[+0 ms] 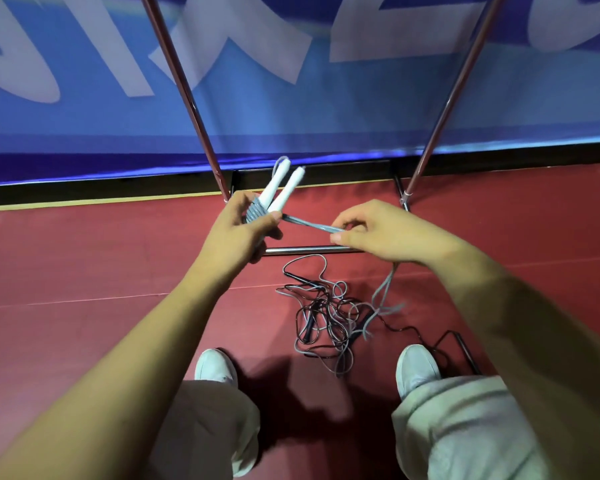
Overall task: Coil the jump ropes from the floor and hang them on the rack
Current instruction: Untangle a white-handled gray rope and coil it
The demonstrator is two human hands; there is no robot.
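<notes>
Jump ropes (pixel 329 313) lie mostly in a tangle on the red floor (pixel 84 265) between the two white shoes (pixel 215 365), black cords and grey ones crossed over each other, with at least one black handle among them. One grey rope is up in my hands. I have the left hand (pixel 243 223) wrapped round its two white handles (pixel 281 192), which sit side by side and point up and away. Several turns of grey cord (pixel 255 213) are banded around them just above the thumb; holding both handles together gives the cord a firm core to wind onto.

The right hand (pixel 378 230) pinches the free run of that cord between thumb and fingertips, drawn taut across to the left, which I judge makes each turn sit snug. Below that hand the cord drops into the tangle (how much slack is left there I cannot tell).

The rack (pixel 309 250) stands just beyond the hands, its base bar on the floor and two slanted poles rising in front of the blue banner (pixel 291 109); its top is out of view. By my reckoning the coiling is partway done, and I see nothing hung.
</notes>
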